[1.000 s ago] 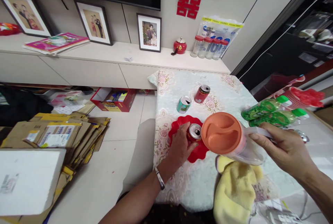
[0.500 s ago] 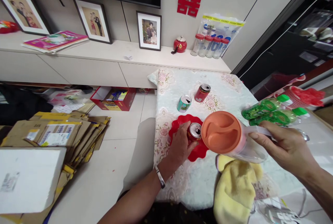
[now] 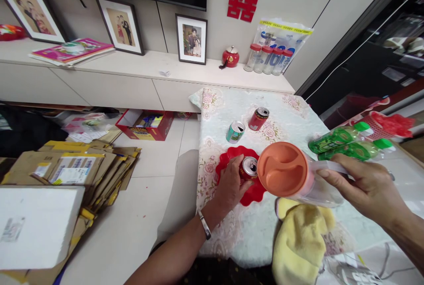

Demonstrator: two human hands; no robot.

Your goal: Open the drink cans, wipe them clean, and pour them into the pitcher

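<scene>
1. The red can (image 3: 248,168) stands upright on the red plate (image 3: 255,193), near the left edge of the counter (image 3: 291,121), and is gripped around its side by the left hand (image 3: 232,185), whose fingers (image 3: 239,160) are wrapped on it. Its top appears to be opened, so liquid could be spilled onto the flowered cloth if the can is tipped or lifted quickly.

2. The jug (image 3: 298,178) is held off the counter by the right hand (image 3: 366,188), lying almost on its side with its orange lid (image 3: 282,169) just beside the can. The handle is clamped by the fingers of that hand. The can could be knocked over if the jug is swung left, since the two are nearly touching.

3. Whether the lid is fastened cannot be told; if it is loose, it could drop off at this tilt and strike the can or plate.

4. The plate sits close to the counter's left edge; a sideways push on the can could slide both toward the floor.

5. The yellow cloth (image 3: 300,245) lies bunched under the jug, so a jug set down on it would probably rest unevenly and roll.

6. Two green bottles (image 3: 344,144) lie just behind the right hand and could be nudged by the wrist. The green can (image 3: 235,131) and another red can (image 3: 258,118) stand well apart, out of the way.
</scene>
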